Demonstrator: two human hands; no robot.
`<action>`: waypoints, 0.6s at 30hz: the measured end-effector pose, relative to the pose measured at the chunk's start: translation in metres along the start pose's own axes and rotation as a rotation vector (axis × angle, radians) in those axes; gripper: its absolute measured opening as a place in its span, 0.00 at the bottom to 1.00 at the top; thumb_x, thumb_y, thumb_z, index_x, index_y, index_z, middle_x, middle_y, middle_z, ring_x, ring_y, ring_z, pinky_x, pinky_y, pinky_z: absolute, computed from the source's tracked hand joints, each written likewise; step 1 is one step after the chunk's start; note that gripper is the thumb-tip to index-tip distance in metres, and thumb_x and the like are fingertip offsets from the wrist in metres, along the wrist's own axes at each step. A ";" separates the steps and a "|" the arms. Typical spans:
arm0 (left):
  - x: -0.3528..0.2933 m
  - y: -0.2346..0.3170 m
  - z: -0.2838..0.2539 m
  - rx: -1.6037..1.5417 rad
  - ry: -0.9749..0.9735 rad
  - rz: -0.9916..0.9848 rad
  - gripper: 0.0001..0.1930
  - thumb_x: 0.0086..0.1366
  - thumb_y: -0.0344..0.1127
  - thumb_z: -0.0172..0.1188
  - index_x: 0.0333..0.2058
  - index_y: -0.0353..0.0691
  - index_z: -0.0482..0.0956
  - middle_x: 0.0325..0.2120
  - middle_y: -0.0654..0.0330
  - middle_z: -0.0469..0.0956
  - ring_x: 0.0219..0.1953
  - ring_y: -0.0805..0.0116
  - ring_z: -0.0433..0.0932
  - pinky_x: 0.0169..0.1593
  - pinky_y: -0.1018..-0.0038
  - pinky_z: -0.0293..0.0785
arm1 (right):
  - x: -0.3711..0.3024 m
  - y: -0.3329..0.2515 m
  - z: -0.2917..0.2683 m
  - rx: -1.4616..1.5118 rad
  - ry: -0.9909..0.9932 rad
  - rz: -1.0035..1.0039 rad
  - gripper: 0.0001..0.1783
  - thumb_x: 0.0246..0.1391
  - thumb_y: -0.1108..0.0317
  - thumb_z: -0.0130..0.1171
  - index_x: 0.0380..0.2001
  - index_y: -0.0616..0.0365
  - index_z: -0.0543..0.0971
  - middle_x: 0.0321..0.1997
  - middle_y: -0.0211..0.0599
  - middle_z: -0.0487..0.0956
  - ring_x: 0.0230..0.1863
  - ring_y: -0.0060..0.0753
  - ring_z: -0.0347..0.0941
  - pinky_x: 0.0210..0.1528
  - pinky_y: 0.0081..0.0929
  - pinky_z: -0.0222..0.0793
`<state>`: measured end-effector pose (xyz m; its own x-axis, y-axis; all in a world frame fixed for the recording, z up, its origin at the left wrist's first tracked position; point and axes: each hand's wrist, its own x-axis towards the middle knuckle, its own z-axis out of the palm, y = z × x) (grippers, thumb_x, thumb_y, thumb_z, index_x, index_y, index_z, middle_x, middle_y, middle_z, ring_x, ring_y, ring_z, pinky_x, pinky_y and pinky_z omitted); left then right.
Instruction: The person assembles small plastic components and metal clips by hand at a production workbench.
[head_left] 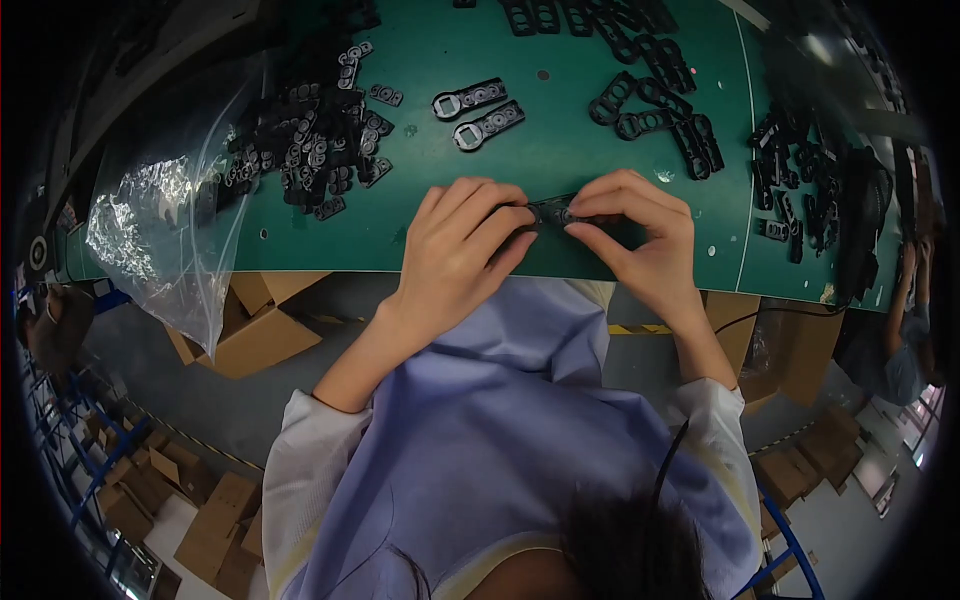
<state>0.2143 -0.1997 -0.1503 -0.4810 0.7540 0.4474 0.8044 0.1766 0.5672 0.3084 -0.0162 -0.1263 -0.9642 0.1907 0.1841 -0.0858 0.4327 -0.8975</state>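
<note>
Now the left hand and right hand pinch a slim black plastic piece, long axis running left-right, near-parallel to the green tabletop's near edge.

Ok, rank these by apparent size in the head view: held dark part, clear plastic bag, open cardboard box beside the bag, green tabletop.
1. Green tabletop
2. Clear plastic bag
3. Open cardboard box
4. Held dark part, partly hidden

No lettering or numbers legible. Faces of two black casings on the green table: too small to read. Floor: yellow-and-black striped tape.
</note>
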 end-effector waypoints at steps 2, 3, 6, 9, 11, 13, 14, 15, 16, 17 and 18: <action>-0.004 0.000 0.002 -0.019 0.042 0.004 0.13 0.47 0.28 0.65 0.35 0.39 0.78 0.37 0.64 0.75 0.40 0.65 0.73 0.37 0.72 0.64 | 0.002 0.000 0.006 -0.027 -0.009 -0.009 0.10 0.38 0.84 0.66 0.27 0.65 0.80 0.31 0.36 0.78 0.31 0.27 0.73 0.32 0.19 0.70; -0.005 -0.001 0.003 -0.029 0.062 0.008 0.14 0.47 0.28 0.66 0.36 0.39 0.79 0.37 0.64 0.75 0.40 0.65 0.73 0.36 0.72 0.64 | 0.002 0.000 0.008 -0.057 -0.009 -0.023 0.10 0.37 0.84 0.66 0.27 0.64 0.80 0.31 0.35 0.78 0.32 0.28 0.73 0.32 0.19 0.70; -0.007 0.000 0.001 0.027 0.030 0.040 0.16 0.47 0.27 0.64 0.38 0.40 0.80 0.38 0.63 0.75 0.40 0.65 0.73 0.37 0.72 0.64 | 0.002 0.000 0.012 -0.097 -0.006 -0.038 0.11 0.36 0.84 0.67 0.27 0.64 0.80 0.31 0.35 0.78 0.32 0.29 0.73 0.32 0.20 0.69; -0.006 0.001 0.000 0.108 -0.007 0.076 0.17 0.48 0.27 0.62 0.40 0.40 0.80 0.39 0.63 0.75 0.41 0.65 0.73 0.37 0.72 0.64 | 0.001 0.000 0.013 -0.117 0.009 -0.043 0.12 0.35 0.83 0.68 0.28 0.64 0.80 0.32 0.35 0.78 0.31 0.29 0.72 0.32 0.21 0.68; -0.007 0.002 0.000 0.226 -0.039 0.117 0.18 0.48 0.28 0.59 0.42 0.40 0.81 0.40 0.63 0.74 0.41 0.66 0.73 0.37 0.72 0.64 | -0.002 -0.001 0.013 -0.280 0.086 -0.108 0.12 0.34 0.81 0.68 0.28 0.62 0.81 0.34 0.35 0.77 0.31 0.30 0.71 0.32 0.23 0.66; -0.008 0.003 0.002 0.230 -0.035 0.113 0.18 0.48 0.28 0.59 0.42 0.41 0.81 0.41 0.63 0.74 0.41 0.66 0.73 0.37 0.72 0.64 | -0.006 -0.001 0.013 -0.364 0.123 -0.140 0.13 0.34 0.80 0.69 0.28 0.61 0.81 0.34 0.34 0.77 0.32 0.31 0.70 0.32 0.23 0.66; -0.009 0.004 0.003 0.238 -0.032 0.111 0.18 0.48 0.28 0.58 0.41 0.41 0.81 0.41 0.63 0.74 0.42 0.66 0.73 0.38 0.72 0.64 | -0.009 0.001 0.014 -0.468 0.122 -0.190 0.13 0.34 0.79 0.69 0.29 0.60 0.81 0.35 0.34 0.76 0.32 0.31 0.70 0.32 0.24 0.65; -0.008 0.004 0.004 0.245 -0.032 0.110 0.18 0.48 0.28 0.57 0.41 0.41 0.81 0.42 0.63 0.74 0.42 0.66 0.73 0.38 0.71 0.64 | -0.013 0.003 0.014 -0.571 0.122 -0.237 0.14 0.33 0.78 0.69 0.29 0.59 0.82 0.35 0.34 0.76 0.32 0.31 0.69 0.32 0.24 0.64; -0.009 0.005 0.004 0.241 -0.034 0.111 0.18 0.48 0.28 0.57 0.41 0.41 0.81 0.42 0.63 0.74 0.42 0.66 0.73 0.38 0.71 0.64 | -0.015 0.003 0.013 -0.674 0.121 -0.284 0.14 0.33 0.77 0.69 0.30 0.58 0.82 0.36 0.33 0.76 0.33 0.32 0.69 0.32 0.25 0.63; -0.009 0.005 0.004 0.245 -0.039 0.104 0.18 0.48 0.28 0.57 0.41 0.41 0.81 0.42 0.62 0.74 0.42 0.66 0.73 0.38 0.71 0.64 | -0.016 0.002 0.013 -0.676 0.121 -0.281 0.14 0.33 0.77 0.69 0.30 0.58 0.82 0.36 0.33 0.76 0.33 0.32 0.69 0.32 0.25 0.63; -0.009 0.006 0.004 0.249 -0.043 0.098 0.18 0.49 0.28 0.57 0.41 0.41 0.81 0.42 0.62 0.74 0.42 0.66 0.73 0.38 0.71 0.63 | -0.017 0.000 0.014 -0.718 0.118 -0.264 0.14 0.34 0.76 0.69 0.31 0.57 0.82 0.36 0.33 0.76 0.33 0.33 0.69 0.33 0.26 0.64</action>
<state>0.2244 -0.2025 -0.1539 -0.3858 0.8006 0.4585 0.9099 0.2481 0.3325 0.3216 -0.0314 -0.1350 -0.8980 0.0771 0.4331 -0.0863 0.9345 -0.3453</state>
